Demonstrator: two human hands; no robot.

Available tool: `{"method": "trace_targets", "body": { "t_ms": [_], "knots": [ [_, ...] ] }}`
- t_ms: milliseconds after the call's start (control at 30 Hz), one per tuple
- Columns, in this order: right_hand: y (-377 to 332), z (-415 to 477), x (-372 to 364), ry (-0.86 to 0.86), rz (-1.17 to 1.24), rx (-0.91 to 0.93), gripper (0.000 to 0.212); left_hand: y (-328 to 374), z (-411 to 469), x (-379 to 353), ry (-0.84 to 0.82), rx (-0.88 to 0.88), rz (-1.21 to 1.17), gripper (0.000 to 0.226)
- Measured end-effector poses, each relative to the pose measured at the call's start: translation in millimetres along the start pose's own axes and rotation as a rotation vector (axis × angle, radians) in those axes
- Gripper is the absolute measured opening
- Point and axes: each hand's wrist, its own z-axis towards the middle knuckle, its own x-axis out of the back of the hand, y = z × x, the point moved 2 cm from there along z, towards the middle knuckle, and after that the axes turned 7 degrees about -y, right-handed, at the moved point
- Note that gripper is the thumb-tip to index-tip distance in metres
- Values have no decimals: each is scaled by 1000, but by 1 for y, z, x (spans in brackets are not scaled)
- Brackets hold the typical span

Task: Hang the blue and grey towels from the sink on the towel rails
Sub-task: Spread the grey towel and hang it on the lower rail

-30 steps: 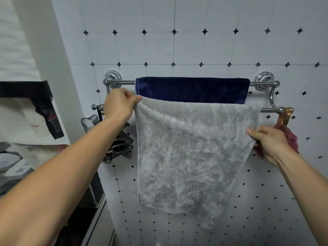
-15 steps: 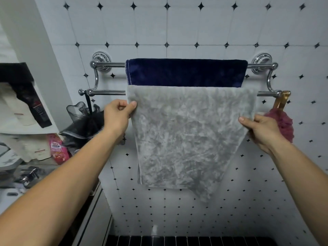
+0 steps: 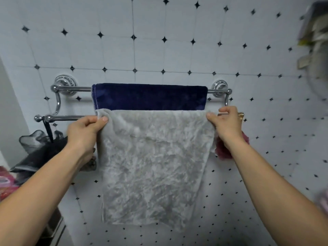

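Grey towel [image 3: 152,167] hangs over the lower rail [image 3: 65,118], below the blue towel [image 3: 150,96] on the upper rail [image 3: 74,88]. Left hand [image 3: 83,132] and right hand [image 3: 227,123] each pinch a top corner in a closed grip.

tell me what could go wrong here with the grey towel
The grey towel hangs lower at one bottom corner, so it may slide along the lower rail once the left hand and right hand release its top corners. Shifting it rightward could also catch the dark red puff hanging beside it.
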Motion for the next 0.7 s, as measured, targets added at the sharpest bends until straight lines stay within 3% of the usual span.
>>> {"method": "trace_targets", "body": {
  "t_ms": [133, 333, 467, 567, 700],
  "knots": [
    [-19, 19, 14, -90, -312, 73, 3, 6, 2, 0, -6, -12, -69, 8],
    [-21, 18, 17, 1, -597, 49, 18, 6, -7, -4, -76, 19, -70, 10],
    [-18, 6, 10, -26, -613, 218, 14, 14, -8, -4, -172, 157, -75, 24],
    [-22, 8, 8, -35, -709, 269, 15, 22, -3, -4, -109, 224, -102, 26],
    [-22, 14, 7, 5, -751, 189, 21, 28, 3, -1, 17, 242, -114, 28]
  ]
}}
